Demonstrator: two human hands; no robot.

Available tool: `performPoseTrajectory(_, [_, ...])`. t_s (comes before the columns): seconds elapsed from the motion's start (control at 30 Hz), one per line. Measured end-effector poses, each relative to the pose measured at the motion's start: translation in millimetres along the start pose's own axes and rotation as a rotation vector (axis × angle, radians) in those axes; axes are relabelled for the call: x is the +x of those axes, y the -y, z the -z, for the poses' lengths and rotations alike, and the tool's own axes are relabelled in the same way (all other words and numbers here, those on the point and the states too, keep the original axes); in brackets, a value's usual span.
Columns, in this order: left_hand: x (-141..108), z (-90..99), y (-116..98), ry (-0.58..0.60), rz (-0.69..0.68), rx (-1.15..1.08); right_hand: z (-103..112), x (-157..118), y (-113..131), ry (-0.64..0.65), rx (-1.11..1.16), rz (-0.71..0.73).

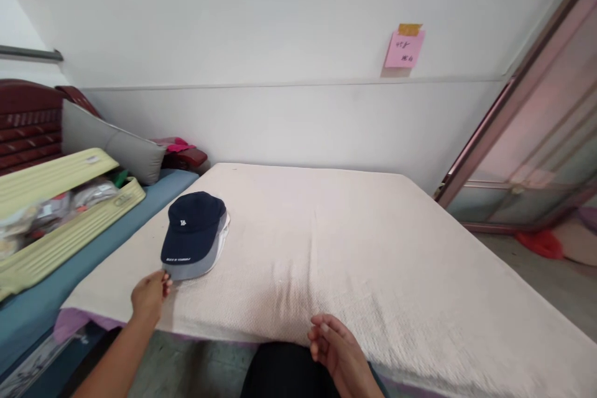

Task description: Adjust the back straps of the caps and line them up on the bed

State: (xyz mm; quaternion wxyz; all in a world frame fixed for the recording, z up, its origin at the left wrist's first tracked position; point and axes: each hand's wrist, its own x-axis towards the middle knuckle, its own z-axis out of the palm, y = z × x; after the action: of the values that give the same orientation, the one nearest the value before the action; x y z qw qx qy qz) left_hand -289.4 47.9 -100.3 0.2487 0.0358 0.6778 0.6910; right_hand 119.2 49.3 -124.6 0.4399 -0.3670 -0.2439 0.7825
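Note:
A dark navy baseball cap with small white lettering lies on top of a stack at the left of the covered table. Beneath it show the brim of a grey cap and the edge of a white cap. My left hand is closed, its fingertips pinching the front left corner of the grey brim. Over the table's near edge, my right hand hovers with loosely curled fingers apart and nothing in them.
A cream textured cloth covers the table. At left, a yellow-green open case holds plastic-wrapped items on a blue surface, beside a grey cushion. A pink note is taped to the wall; a framed glass door stands right.

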Motion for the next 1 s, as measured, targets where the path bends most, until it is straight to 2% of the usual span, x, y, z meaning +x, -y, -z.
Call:
performPoseTrajectory(0.1, [-57.2, 3.9, 35.8, 0.109, -0.031, 0.114, 2.0, -1.4, -1.2, 0.034, 0.016, 0.009])
performPoseTrajectory(0.17, [-104.6, -2.5, 65.0, 0.275, -0.023, 0.174, 3.8, -1.3, -3.0, 0.051, 0.030, 0.021])
performPoseTrajectory(0.23, [-154.7, -15.0, 92.9, 0.510, -0.032, 0.291, 5.8, -1.5, -5.1, 0.056, 0.045, 0.042])
performPoseTrajectory(0.3, [-202.8, -29.7, 113.8, 0.671, -0.044, 0.397, 8.5, -2.6, -7.1, 0.065, 0.052, 0.056])
performPoseTrajectory(0.4, [-261.9, -47.2, 128.3, 0.799, -0.174, 0.435, 14.9, -6.1, -8.0, 0.063, 0.046, 0.088])
performPoseTrajectory(0.5, [-299.0, -52.0, 132.0, 0.985, -0.207, 0.464, 23.7, -12.6, -4.4, 0.038, 0.031, 0.127])
performPoseTrajectory(0.6, [-315.2, -45.9, 137.1, 1.138, -0.232, 0.548, 29.7, -23.2, 2.8, 0.025, 0.048, 0.161])
performPoseTrajectory(0.73, [-313.5, -33.8, 139.9, 1.157, -0.420, 0.604, 24.4, -39.5, 6.7, 0.109, 0.143, 0.179])
performPoseTrajectory(0.83, [-303.7, -28.2, 134.5, 1.143, -0.368, 0.560, 13.9, -44.8, -1.7, 0.150, 0.152, 0.149])
performPoseTrajectory(1.0, [-290.9, -24.9, 133.5, 1.090, -0.224, 0.428, 1.6, -37.6, -16.8, 0.118, 0.117, 0.110])
